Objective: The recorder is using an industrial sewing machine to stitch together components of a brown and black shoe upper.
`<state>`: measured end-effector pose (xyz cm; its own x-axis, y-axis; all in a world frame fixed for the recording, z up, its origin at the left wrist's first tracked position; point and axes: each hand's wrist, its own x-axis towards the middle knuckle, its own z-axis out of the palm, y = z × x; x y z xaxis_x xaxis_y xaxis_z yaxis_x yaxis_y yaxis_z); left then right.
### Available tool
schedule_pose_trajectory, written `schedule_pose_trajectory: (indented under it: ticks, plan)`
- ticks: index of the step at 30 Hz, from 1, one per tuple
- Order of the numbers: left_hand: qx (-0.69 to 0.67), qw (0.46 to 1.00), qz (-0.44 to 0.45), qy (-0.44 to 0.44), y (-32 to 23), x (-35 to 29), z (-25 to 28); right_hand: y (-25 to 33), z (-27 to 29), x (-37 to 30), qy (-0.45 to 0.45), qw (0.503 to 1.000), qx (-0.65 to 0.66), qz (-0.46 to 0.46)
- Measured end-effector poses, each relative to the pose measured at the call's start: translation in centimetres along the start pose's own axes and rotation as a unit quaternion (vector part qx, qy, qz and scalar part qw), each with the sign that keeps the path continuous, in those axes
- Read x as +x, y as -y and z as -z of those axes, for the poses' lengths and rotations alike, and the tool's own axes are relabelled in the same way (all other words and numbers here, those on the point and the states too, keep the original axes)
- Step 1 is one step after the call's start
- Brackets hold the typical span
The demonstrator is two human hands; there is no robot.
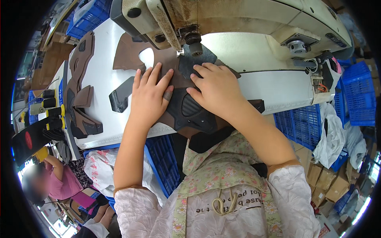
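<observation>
A brown cut piece [126,49] with black panels lies on the white sewing table, partly under the head of a sewing machine [238,20]. My left hand [150,93] lies flat on its left side, fingers spread, a ring-like grey band on one finger. My right hand [216,87] rests with fingers stretched over a dark grey patch [196,59] just below the needle area. Between my wrists, a black padded panel [194,111] with a ribbed oval hangs toward the table's front edge. A loose black patch [121,95] sits left of my left hand.
More brown and black pieces [79,95] are heaped at the table's left end, beside thread spools [55,111]. Blue crates [297,125] stand right of the table, and another blue crate [163,160] is below its front edge. A person in pink [65,180] sits at lower left.
</observation>
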<state>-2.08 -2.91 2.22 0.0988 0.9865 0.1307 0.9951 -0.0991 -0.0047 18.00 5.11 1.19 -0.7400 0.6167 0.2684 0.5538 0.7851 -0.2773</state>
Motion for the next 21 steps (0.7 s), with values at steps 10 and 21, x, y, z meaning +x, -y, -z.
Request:
schedule_pose_trajectory:
  ticks: [10,21]
  plan:
    - [0.026,0.999,-0.008,0.026,-0.4,0.7,0.6,0.4,-0.2,0.6,-0.044,0.999,-0.015,0.013]
    - [-0.004,1.000,0.002,-0.020,-0.9,0.0,-1.0,-0.4,-0.4,0.6,-0.048,0.999,0.012,0.024]
